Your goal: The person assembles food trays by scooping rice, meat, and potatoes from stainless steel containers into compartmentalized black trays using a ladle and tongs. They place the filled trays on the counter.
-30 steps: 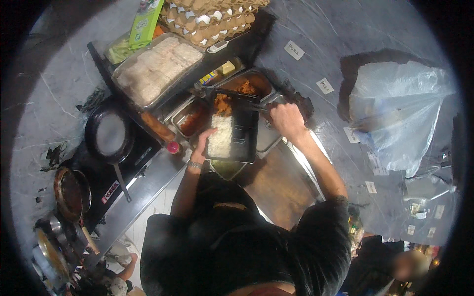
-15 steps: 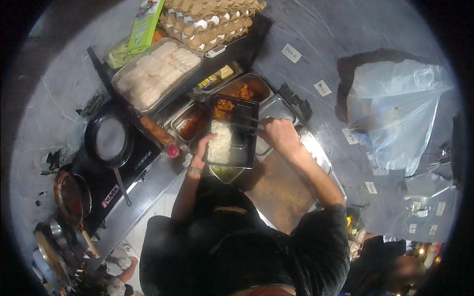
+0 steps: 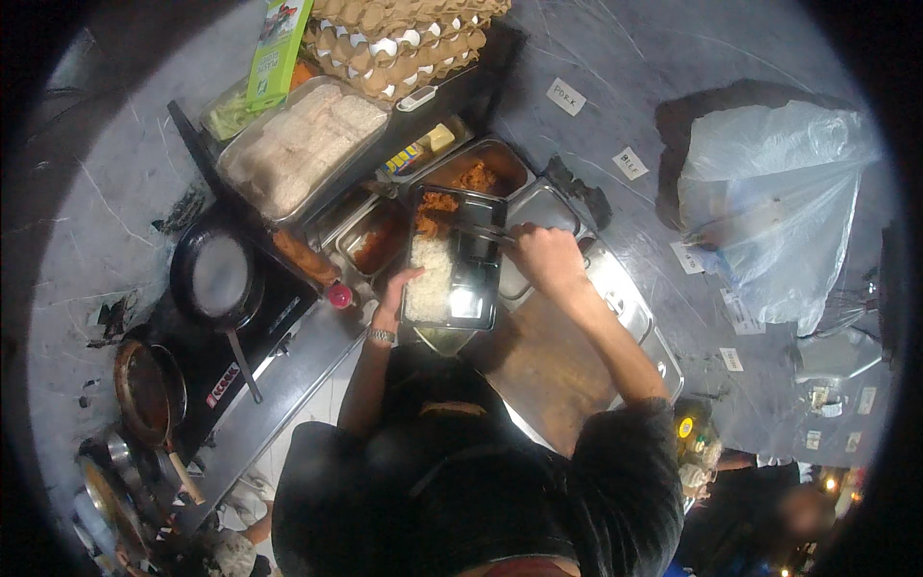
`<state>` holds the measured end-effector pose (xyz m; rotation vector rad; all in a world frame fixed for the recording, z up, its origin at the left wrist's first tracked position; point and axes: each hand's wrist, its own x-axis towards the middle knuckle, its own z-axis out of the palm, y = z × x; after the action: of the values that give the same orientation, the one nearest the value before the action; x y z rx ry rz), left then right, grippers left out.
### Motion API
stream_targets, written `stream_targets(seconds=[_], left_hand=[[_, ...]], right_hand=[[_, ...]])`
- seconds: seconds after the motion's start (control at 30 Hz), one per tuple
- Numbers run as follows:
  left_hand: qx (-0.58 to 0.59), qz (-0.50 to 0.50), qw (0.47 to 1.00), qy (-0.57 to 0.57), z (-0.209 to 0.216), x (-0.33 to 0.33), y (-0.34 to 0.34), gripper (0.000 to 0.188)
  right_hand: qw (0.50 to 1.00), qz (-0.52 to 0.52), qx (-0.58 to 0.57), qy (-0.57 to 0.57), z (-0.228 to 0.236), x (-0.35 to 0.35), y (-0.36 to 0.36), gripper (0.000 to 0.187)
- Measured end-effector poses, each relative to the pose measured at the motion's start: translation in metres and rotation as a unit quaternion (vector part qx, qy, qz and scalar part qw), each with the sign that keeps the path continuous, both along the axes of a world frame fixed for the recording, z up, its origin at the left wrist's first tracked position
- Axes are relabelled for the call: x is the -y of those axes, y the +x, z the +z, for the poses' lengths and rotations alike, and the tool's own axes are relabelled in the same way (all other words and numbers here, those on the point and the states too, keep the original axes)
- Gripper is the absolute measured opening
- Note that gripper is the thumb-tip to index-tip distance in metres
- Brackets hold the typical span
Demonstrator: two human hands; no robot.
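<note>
My left hand [image 3: 392, 296] grips the left side of a black compartment food tray [image 3: 472, 332], its thumb by the rice. White rice [image 3: 431, 284] fills most of the tray's long left compartment, with orange-brown shredded food [image 3: 437, 206] at its far end. The right-hand compartments hold nothing visible. Closed around dark metal tongs [image 3: 488, 232], my right hand [image 3: 550, 262] is over the tray's right edge. The tongs reach across toward the orange-brown food. Just beyond the tray sits a metal pan [image 3: 514, 154] with more of that food.
Other metal pans [image 3: 543, 209] surround the tray, and a wide board [image 3: 543, 375] lies nearer right. A frying pan [image 3: 219, 274] rests on the stove at left. Behind are a container of pale wrapped food [image 3: 298, 144] and egg trays [image 3: 394, 48]. A plastic bag [image 3: 769, 202] lies right.
The tongs' two arms look closer together now, and their tips have shifted toward the orange-brown food. My left hand keeps its hold on the tray. The whole view has shifted slightly.
</note>
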<state>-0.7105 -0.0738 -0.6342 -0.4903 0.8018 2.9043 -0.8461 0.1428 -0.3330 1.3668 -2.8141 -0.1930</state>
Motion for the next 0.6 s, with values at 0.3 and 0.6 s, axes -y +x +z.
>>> stream_targets(seconds=[0.3, 0.6], left_hand=[[0.023, -0.005, 1.0, 0.01, -0.002, -0.005, 0.005, 0.042], [0.03, -0.004, 0.999, -0.021, 0.05, -0.019, 0.009, 0.035]], right_hand=[[0.998, -0.002, -0.002, 0.065, 0.01, 0.008, 0.001, 0.033], [0.995, 0.04, -0.011, 0.091, 0.02, 0.0, 0.012, 0.032]])
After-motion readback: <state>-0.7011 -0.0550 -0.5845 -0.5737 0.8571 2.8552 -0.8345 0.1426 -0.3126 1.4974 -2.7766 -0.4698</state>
